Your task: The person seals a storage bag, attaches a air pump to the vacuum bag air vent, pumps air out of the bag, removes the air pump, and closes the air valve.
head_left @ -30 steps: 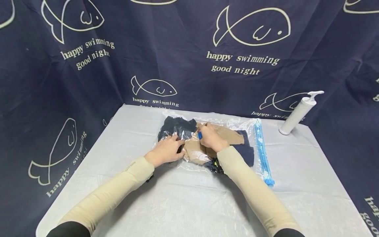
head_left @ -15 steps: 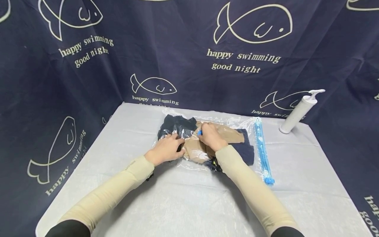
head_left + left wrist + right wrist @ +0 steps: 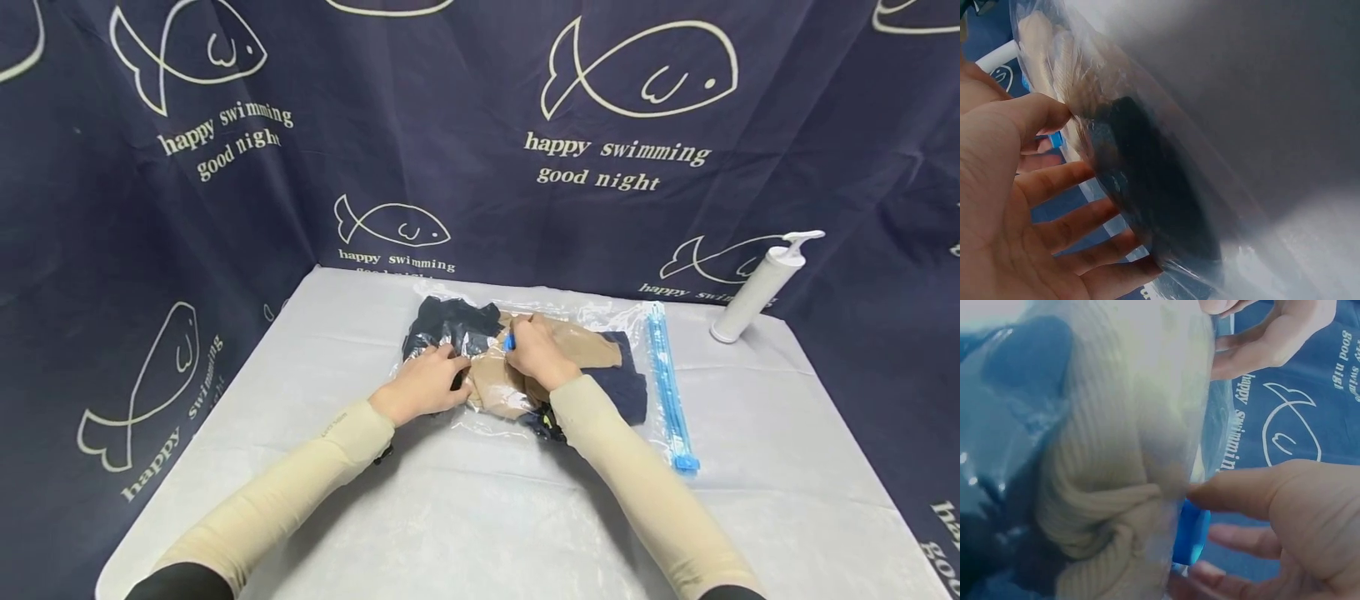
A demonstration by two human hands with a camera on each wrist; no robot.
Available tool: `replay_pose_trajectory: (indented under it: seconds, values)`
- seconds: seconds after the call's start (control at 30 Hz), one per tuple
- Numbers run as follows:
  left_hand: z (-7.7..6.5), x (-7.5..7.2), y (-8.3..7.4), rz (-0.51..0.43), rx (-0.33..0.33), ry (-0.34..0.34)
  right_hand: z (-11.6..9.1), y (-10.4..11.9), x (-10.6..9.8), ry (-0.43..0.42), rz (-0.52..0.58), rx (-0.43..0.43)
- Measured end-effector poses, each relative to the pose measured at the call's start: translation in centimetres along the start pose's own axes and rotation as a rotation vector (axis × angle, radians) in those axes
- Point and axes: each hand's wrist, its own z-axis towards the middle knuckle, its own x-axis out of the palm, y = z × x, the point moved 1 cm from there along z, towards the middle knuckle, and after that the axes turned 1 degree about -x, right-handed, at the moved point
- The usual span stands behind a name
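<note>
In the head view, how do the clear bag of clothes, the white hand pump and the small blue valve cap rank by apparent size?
1. Clear bag of clothes, largest.
2. White hand pump, farther back, so somewhat unsure.
3. Blue valve cap, smallest, at the right hand.

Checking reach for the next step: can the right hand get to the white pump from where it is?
Probably yes. The right hand rests on the clear bag of clothes, holding a small blue piece. The white pump stands at the table's far right corner, and only the bag's blue zip strip lies between, flat.
</note>
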Motion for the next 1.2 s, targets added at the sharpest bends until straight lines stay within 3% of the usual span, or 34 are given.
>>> replay_pose_trajectory:
  seconds: [0.17,0.5,0.77,1.03,1.2]
  values:
    - [0.07,0.17,-0.08,0.003,-0.007,-0.009,-0.04,-0.26,0.04,-0.015,0.051,0.073]
    - [0.09,-0.03,-0.19,-0.019,-0.004,-0.015,0.44,0.01,-0.08,-0.010,-0.044,-0.017]
    - [0.12,0.50,-0.03,-0.009,0.001,-0.029,0.19,-0.13,0.09,0.002,-0.020,-0.054]
    - [0.07,0.66,0.10,-0.009,-0.003,-0.019,-0.07,0.01,0.22,-0.016,0.041,0.080]
    - [0.12,0.51,0.06,-0.007,0.002,-0.027,0.46,-0.29,0.38,-0.035,0.010,0.002]
